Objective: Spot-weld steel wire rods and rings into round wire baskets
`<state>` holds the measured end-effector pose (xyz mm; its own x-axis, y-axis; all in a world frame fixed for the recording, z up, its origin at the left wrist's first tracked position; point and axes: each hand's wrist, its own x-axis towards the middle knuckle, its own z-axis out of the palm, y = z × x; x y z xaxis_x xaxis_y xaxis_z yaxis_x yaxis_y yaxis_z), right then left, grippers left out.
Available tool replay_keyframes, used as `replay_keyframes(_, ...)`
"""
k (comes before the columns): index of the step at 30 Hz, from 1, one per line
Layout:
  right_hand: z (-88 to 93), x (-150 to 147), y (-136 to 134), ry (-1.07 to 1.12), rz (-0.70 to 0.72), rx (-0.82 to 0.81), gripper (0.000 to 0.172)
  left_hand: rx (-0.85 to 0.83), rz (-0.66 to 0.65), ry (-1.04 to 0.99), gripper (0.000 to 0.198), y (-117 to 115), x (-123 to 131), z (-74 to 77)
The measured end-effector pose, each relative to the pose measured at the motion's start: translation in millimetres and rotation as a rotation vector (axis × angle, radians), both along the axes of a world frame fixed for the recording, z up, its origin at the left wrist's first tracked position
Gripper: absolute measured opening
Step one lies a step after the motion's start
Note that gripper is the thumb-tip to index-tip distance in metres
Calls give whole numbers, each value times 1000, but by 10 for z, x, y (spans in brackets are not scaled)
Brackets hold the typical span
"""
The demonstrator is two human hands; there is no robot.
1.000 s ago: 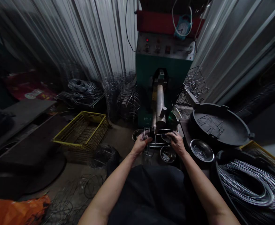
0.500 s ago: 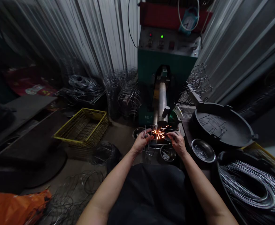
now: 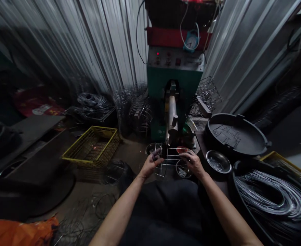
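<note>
A small frame of thin metal wires (image 3: 173, 158) hangs between my two hands, just below the tip of a machine's metal arm (image 3: 172, 116). My left hand (image 3: 150, 164) is closed on the left end of the frame, thumb toward the middle. On the right side, my right hand (image 3: 193, 162) pinches the frame's wires with bent fingers. Small metal bowls sit beneath the hands, one (image 3: 183, 169) partly seen behind the wires. The green machine (image 3: 157, 80) stands straight ahead, with a red light lit on its panel.
A yellow wire basket (image 3: 90, 160) stands on the floor at the left. To the right are a round black tray (image 3: 250, 136), a steel bowl of small pieces (image 3: 228, 166) and a tub of coiled wire (image 3: 236, 201). Loose wire rings lie at lower left.
The sparks at the machine's tip are gone. The green panel light is off and a red one is lit. The view has shifted, and the wire frame sits slightly below the tip.
</note>
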<state>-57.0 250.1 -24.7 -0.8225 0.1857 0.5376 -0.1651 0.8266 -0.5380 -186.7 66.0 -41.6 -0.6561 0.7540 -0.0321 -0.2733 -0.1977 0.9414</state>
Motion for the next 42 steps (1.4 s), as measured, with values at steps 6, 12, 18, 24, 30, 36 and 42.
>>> replay_keyframes(6,268,614,-291,-17,-72,-246,28,68,56,-149,60,-606,321,2)
replay_keyframes(12,322,1068,-201,-416,256,-758,57,227,29,-472,39,-945,343,53)
replay_keyframes(18,154,1136,-448,-417,591,-912,23,203,-130,-905,35,-909,535,-45)
replay_keyframes(24,51,1039,-637,-107,367,-1338,22,182,-107,-969,54,-921,680,-206)
replay_keyframes(30,-143,679,-624,55,85,-1726,22,266,-120,-729,58,-1000,860,-292)
replay_keyframes(36,-208,444,-614,103,-61,-1827,25,79,-55,-297,64,-884,1114,-246)
replay_keyframes(42,-169,386,-843,-86,-103,-1778,23,-40,76,-214,56,-736,1195,-184)
